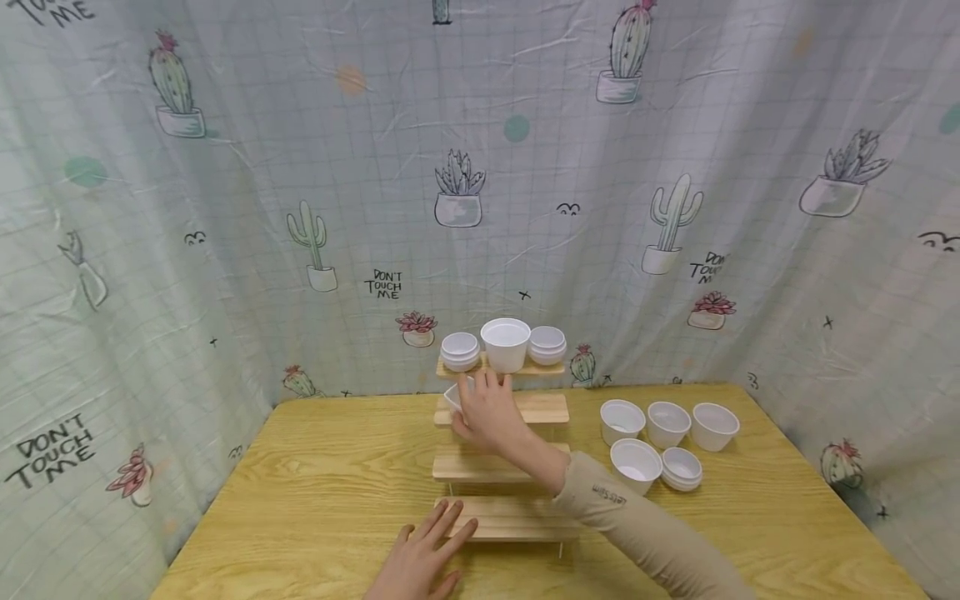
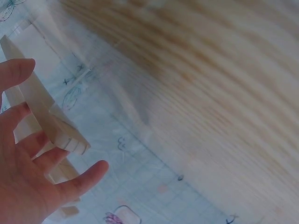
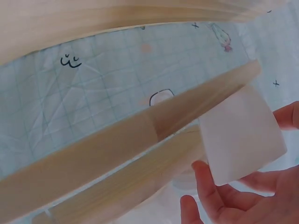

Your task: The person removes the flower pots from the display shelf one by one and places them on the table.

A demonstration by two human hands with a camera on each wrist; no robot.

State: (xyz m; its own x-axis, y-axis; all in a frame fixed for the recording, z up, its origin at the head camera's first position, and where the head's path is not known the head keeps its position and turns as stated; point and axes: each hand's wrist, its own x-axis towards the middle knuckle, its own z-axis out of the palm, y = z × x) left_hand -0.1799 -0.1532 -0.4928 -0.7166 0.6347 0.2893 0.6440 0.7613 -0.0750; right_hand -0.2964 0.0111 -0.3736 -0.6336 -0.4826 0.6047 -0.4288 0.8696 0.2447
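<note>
Flat on the lowest step of the rack (image 1: pixel 501 517), the left hand (image 1: pixel 420 562) is laid with fingers straight, gripping nothing; a white cup (image 3: pixel 240 137) is clasped by the right hand (image 1: pixel 489 412) at the rack's second-highest step; light and thin-walled, it is judged best held gently round the wall; more cups (image 1: pixel 658 437) are seen on the tabletop (image 1: pixel 322 492).

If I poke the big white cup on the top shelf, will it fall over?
Probably easily. The big white cup looks like thin plastic and looks empty, so likely light. It stands taller than the cup stacks beside it on a narrow top shelf, so a poke might tip it off.
</note>
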